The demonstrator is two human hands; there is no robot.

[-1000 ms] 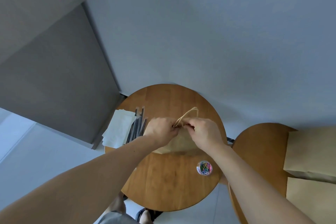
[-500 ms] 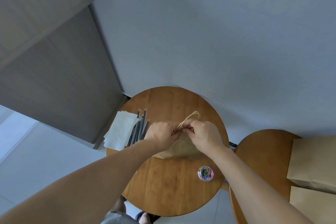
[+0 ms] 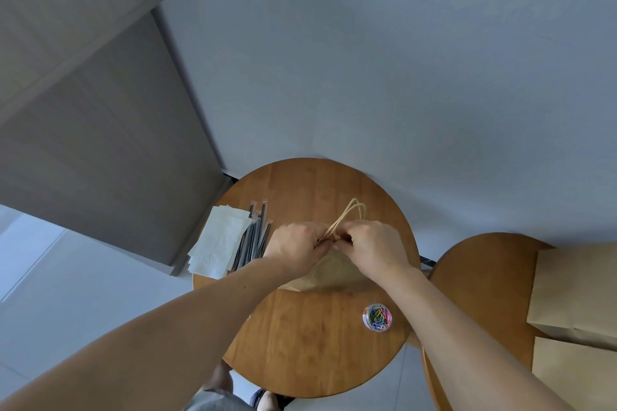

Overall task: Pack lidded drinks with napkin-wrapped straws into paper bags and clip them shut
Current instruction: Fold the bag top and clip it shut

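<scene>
Bag of thin brown paper stands just beyond the middle of the table, light and easily creased I judge, so my left hand and right hand both pinch its top edge below the handles, probably its stiffest part.

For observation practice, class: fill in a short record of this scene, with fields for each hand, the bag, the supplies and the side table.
left hand: pinches the top of the bag
right hand: pinches the same top, fingertips meeting the left's
handles: jut out past the hands
closure: hidden by the fingers
napkins: stacked at the left edge of the table
straws: wrapped, beside the napkins
clip tub: holds coloured clips, near the right forearm
side table: bears spare bags
</scene>
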